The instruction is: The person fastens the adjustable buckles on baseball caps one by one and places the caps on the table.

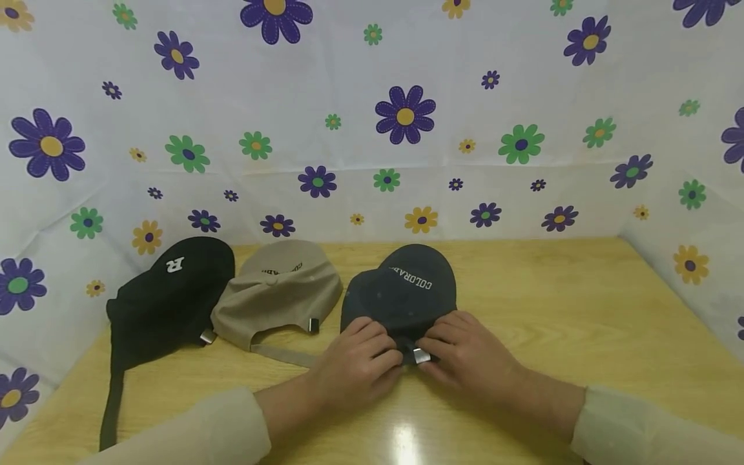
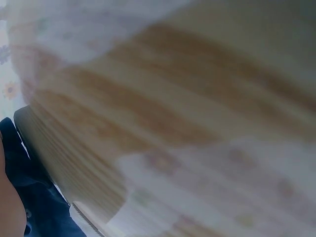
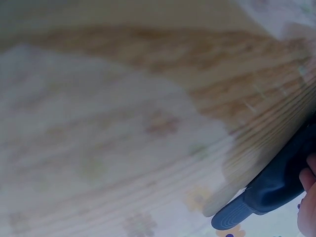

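Observation:
A dark navy baseball cap (image 1: 378, 294) with white lettering lies on the table, its back edge toward me. My left hand (image 1: 360, 361) grips the left side of that edge with curled fingers. On the other side, my right hand (image 1: 465, 355) pinches the edge and strap beside a silver buckle (image 1: 421, 356). Both hands partly cover the strap. In the left wrist view, part of the navy cap (image 2: 39, 202) shows beside the hand (image 2: 11, 202). The right wrist view catches the cap's brim (image 3: 232, 215) and a few fingers (image 3: 308, 197) at the right border.
A beige cap (image 1: 279, 297) lies just left of the navy one, its strap reaching toward my left forearm. Further left is a black cap (image 1: 168, 310) with a white letter, its strap hanging forward. Behind the wooden table (image 1: 558, 303) hangs a flowered white cloth (image 1: 337, 58).

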Demonstrator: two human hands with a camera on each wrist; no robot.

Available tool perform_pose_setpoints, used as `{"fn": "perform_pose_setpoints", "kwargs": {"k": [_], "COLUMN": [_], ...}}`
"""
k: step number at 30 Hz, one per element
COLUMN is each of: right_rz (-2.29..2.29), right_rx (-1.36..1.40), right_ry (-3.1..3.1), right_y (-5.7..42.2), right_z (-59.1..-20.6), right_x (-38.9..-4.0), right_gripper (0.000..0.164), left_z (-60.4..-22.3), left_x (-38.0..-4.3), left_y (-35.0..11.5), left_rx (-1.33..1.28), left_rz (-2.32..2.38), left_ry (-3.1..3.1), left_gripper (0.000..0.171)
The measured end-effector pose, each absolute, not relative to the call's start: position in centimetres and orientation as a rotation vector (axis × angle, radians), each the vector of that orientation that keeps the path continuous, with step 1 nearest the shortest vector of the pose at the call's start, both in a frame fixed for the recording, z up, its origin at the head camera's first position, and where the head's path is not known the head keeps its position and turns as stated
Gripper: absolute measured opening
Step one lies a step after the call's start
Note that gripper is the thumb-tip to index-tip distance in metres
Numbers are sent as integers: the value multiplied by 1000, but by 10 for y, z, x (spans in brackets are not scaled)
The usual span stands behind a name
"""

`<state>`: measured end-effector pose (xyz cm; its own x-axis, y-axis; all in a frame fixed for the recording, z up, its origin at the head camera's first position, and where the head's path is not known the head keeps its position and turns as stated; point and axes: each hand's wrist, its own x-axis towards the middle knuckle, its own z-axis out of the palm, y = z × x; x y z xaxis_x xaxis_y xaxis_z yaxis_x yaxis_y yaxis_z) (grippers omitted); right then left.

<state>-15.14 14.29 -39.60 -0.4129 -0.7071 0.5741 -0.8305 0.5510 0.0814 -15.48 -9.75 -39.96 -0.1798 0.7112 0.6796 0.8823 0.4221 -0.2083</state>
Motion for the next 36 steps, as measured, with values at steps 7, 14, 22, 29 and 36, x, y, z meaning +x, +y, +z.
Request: {"fn": "perform_pose_setpoints", "kwargs": {"k": [7,14,22,29,36], "right_rz": [306,296,297,312,333], "right_rx": [1239,1226,1225,1223,1237], "right_ry": [-2255,-2276,-2278,-2291,-2262], "right_y": [143,143,143,142,142], "right_z": [-396,-394,-396,-397,-396], "right_x": [-150,-151,-150,-150,-149], "right_gripper": [24,25,23,24,23], "left_z": [-400,-399,-400,-400,-400], "left_x": [-155,-157,-156,-155,-155], "left_y": [-97,-98,-98,-99,-98], "left_rx": [-1381,-1385,-1357,-1356,-1368], "left_rz": [-327,-337,-304,-308,-308], "left_ry": [-1912,-1884,-1895,-1893,-1861], "left_gripper": [5,7,6,8,13]}}
